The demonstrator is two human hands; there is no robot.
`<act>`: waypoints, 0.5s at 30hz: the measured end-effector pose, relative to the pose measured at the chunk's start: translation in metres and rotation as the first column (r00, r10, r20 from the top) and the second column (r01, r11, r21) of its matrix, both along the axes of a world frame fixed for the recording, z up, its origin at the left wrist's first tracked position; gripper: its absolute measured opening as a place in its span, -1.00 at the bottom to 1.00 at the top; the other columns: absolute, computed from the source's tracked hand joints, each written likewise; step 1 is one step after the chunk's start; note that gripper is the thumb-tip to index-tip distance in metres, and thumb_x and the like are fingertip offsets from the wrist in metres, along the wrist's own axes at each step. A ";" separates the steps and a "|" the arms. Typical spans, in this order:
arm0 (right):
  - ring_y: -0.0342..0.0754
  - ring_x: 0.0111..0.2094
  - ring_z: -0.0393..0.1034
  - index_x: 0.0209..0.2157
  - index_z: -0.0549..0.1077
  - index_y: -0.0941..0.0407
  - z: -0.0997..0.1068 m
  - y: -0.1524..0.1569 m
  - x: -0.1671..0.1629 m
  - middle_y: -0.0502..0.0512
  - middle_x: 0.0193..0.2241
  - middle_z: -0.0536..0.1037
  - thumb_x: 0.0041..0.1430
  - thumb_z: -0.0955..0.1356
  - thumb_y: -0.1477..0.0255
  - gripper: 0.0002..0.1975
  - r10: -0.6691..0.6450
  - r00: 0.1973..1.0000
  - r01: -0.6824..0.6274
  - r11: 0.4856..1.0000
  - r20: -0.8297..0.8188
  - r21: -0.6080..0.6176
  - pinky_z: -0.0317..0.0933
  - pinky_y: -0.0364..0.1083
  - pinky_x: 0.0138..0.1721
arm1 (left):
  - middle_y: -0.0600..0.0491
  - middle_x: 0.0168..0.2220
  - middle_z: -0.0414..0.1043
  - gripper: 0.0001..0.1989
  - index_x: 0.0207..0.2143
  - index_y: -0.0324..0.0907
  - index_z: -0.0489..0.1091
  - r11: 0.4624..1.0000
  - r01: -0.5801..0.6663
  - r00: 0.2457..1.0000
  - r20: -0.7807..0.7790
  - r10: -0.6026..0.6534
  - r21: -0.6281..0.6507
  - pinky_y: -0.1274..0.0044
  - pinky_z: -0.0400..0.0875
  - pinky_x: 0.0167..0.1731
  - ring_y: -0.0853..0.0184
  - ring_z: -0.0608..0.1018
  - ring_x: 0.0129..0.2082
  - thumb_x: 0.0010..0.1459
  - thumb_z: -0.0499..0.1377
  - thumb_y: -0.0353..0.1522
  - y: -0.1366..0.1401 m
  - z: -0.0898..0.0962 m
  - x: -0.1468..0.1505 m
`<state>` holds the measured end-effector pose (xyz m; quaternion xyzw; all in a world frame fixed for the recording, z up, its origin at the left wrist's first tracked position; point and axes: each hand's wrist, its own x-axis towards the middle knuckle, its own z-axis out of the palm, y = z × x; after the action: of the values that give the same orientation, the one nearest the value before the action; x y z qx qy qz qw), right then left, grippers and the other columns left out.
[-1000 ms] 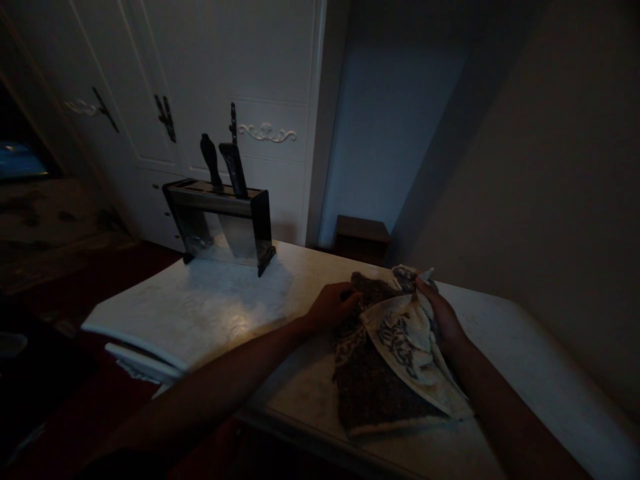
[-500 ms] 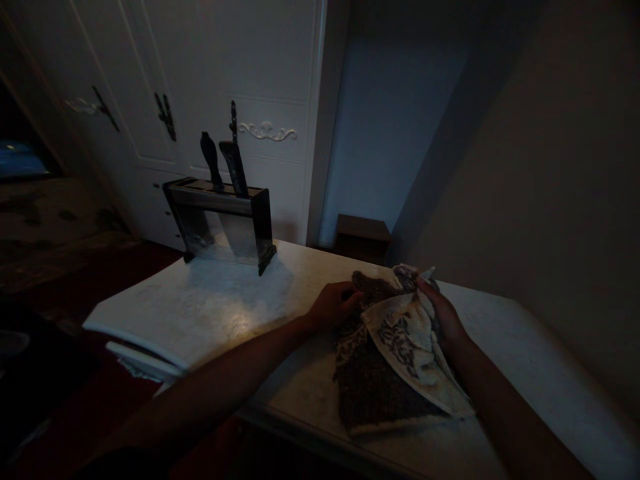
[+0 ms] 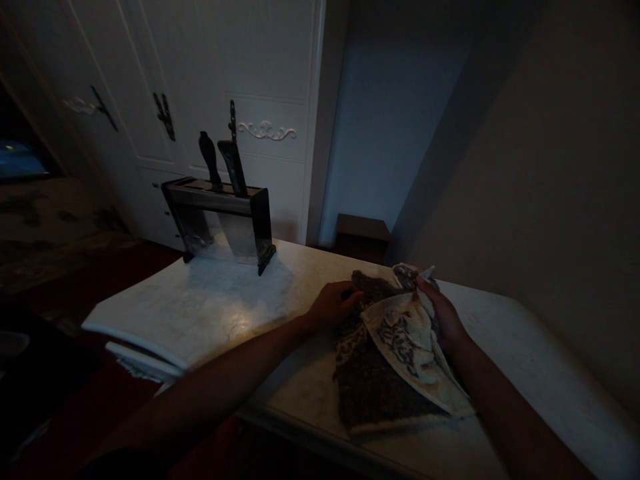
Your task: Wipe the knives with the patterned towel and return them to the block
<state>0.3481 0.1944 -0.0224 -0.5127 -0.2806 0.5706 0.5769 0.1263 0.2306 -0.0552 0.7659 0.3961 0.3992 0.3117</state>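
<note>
A brown and cream patterned towel (image 3: pixel 390 393) lies rumpled on the pale tabletop (image 3: pixel 310 280), one cream flap folded over its darker side. My left hand (image 3: pixel 333 305) grips the towel's upper left edge, thumb against the fingers. At the upper right, my right hand (image 3: pixel 444 312) pinches a bunched part of the same towel between thumb and fingers; some of its fingers are hidden behind the cloth.
A knife block (image 3: pixel 217 223) with clear sides and several black handles stands at the table's back left. Behind it are white cabinet doors (image 3: pixel 270 73). A small brown cabinet (image 3: pixel 363 228) sits past the far edge, and a wall (image 3: pixel 550 167) rises on the right. The room is dim.
Hardly anything differs. Both hands stay on the towel in nearly the same place, and the view has shifted very slightly.
</note>
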 end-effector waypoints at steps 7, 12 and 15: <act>0.18 -0.24 0.58 -0.11 0.50 0.07 -0.008 0.004 0.005 0.13 -0.31 0.66 0.06 0.41 0.19 -0.63 0.023 0.999 -0.024 0.999 0.034 0.036 0.47 0.09 -0.18 | 0.08 -0.46 0.48 -0.70 -0.44 -0.23 0.48 1.000 -0.001 1.000 -0.018 0.001 0.004 0.57 0.25 -0.41 0.40 0.42 -0.46 0.19 0.09 -0.22 -0.001 0.001 0.000; 0.18 -0.25 0.58 -0.11 0.50 0.06 -0.009 0.005 0.006 0.12 -0.31 0.66 0.06 0.41 0.20 -0.64 0.010 1.000 -0.011 1.000 0.023 0.025 0.47 0.10 -0.18 | 0.08 -0.46 0.47 -0.69 -0.42 -0.24 0.48 1.000 -0.005 1.000 -0.028 0.006 0.019 0.57 0.23 -0.43 0.40 0.42 -0.46 0.19 0.10 -0.21 0.000 0.001 0.000; 0.18 -0.24 0.58 -0.13 0.51 0.06 -0.006 0.003 0.004 0.12 -0.32 0.66 0.06 0.42 0.22 -0.66 -0.004 1.000 0.004 1.000 0.016 0.018 0.47 0.10 -0.17 | 0.07 -0.47 0.47 -0.69 -0.42 -0.24 0.48 1.000 -0.005 0.999 -0.034 0.006 0.023 0.57 0.22 -0.44 0.39 0.42 -0.45 0.19 0.09 -0.21 0.000 0.000 0.000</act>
<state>0.3517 0.1973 -0.0282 -0.5127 -0.2893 0.5626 0.5805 0.1259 0.2308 -0.0550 0.7748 0.3991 0.3915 0.2951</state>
